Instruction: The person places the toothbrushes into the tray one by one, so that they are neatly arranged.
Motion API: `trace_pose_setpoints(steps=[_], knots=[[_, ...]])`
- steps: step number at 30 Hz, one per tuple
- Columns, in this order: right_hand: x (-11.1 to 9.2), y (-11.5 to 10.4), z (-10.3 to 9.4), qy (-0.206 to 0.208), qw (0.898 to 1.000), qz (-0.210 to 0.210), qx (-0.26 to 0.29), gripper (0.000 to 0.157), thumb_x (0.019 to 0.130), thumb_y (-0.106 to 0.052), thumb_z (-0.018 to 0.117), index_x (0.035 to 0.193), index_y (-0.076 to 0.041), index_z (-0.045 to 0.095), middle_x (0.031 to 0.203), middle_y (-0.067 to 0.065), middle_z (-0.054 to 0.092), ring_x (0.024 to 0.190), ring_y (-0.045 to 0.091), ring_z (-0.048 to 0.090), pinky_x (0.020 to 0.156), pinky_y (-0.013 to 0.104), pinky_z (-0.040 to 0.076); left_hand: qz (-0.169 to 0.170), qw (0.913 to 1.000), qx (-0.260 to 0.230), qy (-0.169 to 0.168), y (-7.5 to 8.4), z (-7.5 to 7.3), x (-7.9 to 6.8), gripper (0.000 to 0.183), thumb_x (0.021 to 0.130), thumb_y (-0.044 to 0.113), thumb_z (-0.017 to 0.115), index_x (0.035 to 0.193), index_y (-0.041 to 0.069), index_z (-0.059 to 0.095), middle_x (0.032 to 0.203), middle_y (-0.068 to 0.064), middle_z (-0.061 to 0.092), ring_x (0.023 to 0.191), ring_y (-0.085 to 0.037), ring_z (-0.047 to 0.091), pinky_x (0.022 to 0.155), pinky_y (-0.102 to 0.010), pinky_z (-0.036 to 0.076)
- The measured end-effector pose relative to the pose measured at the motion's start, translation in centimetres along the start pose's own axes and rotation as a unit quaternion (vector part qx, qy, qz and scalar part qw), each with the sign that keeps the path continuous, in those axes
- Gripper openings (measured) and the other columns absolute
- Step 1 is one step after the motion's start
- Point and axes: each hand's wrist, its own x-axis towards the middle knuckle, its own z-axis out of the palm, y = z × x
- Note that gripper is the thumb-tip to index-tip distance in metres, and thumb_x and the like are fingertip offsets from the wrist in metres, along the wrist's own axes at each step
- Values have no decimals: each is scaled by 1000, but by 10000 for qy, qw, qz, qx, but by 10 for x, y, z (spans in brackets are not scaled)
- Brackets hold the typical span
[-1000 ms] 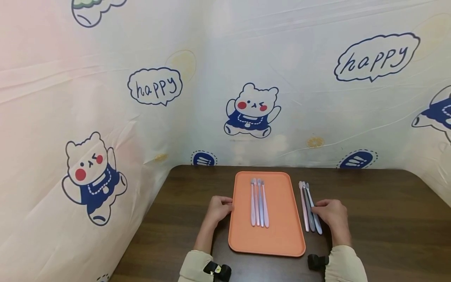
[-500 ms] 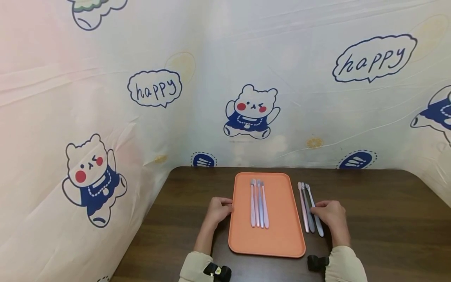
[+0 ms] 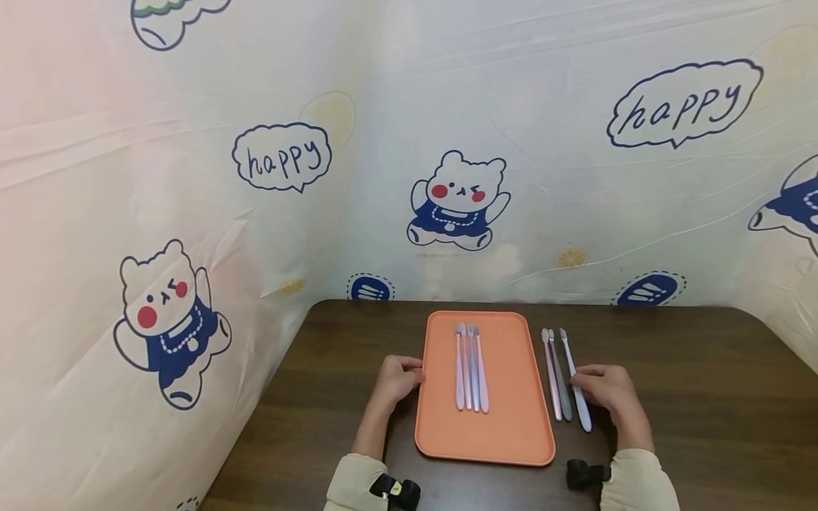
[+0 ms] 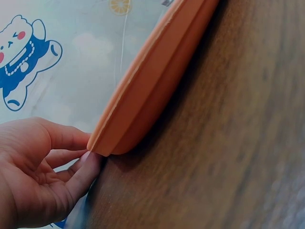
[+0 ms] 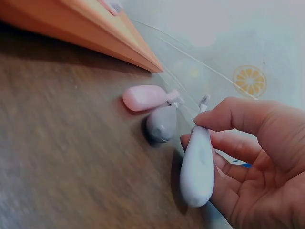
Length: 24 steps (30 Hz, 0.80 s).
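My right hand (image 3: 610, 390) pinches a pale blue toothbrush (image 3: 584, 413) between thumb and fingers, right of the tray. In the right wrist view the handle of this toothbrush (image 5: 197, 167) points toward the camera. Just left of it lie a grey toothbrush (image 3: 561, 387) and a pink toothbrush (image 3: 552, 383), side by side on the table. My left hand (image 3: 395, 380) pinches the left rim of an orange tray (image 3: 486, 443). The left wrist view shows finger and thumb at the tray's edge (image 4: 138, 100). Several pink and bluish toothbrushes (image 3: 473, 383) lie in a row on the tray.
The dark wooden table (image 3: 696, 383) extends to both sides of the tray. A pale curtain (image 3: 549, 191) printed with bears and the word "happy" hangs behind and left of it. Black wrist cameras (image 3: 584, 474) sit at both sleeves.
My right hand has moved slightly right with the pale blue toothbrush, widening its gap from the grey one. The left hand and the tray have stayed in place.
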Motion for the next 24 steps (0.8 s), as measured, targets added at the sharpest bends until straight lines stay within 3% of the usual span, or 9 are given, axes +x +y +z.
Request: trace_pose_setpoints(steps=[3, 10, 18, 24], knots=[[0, 0, -2, -90, 9999, 81, 100, 48, 92, -16, 68, 127, 16, 60, 106, 16, 71, 77, 2, 62, 68, 21, 57, -1, 10000, 0, -23, 0, 0, -1, 27, 86, -2, 64, 111, -10, 72, 104, -23, 73, 83, -18, 70, 72, -32, 60], [0, -2, -5, -228, 9987, 107, 432, 52, 94, -18, 68, 134, 14, 56, 92, -2, 74, 76, 3, 68, 68, 22, 59, -33, 10000, -29, -38, 0, 0, 1, 28, 87, -3, 65, 112, -11, 71, 106, -24, 73, 85, -19, 70, 74, -33, 61], [-3, -4, -3, -549, 9955, -51, 766, 56, 96, -14, 67, 138, 17, 48, 92, -2, 76, 80, 3, 68, 72, 21, 60, -60, 10000, -24, -16, -1, 0, 2, 28, 85, -3, 66, 111, -11, 71, 102, -22, 74, 83, -16, 69, 74, -32, 61], [-2, -7, 0, -675, 9957, -267, 575, 54, 98, -14, 64, 139, 18, 48, 106, 6, 73, 87, 4, 66, 77, 25, 61, -37, 10000, -2, -11, 0, 0, 1, 28, 85, -4, 66, 111, -11, 72, 103, -22, 73, 83, -16, 68, 73, -31, 60]])
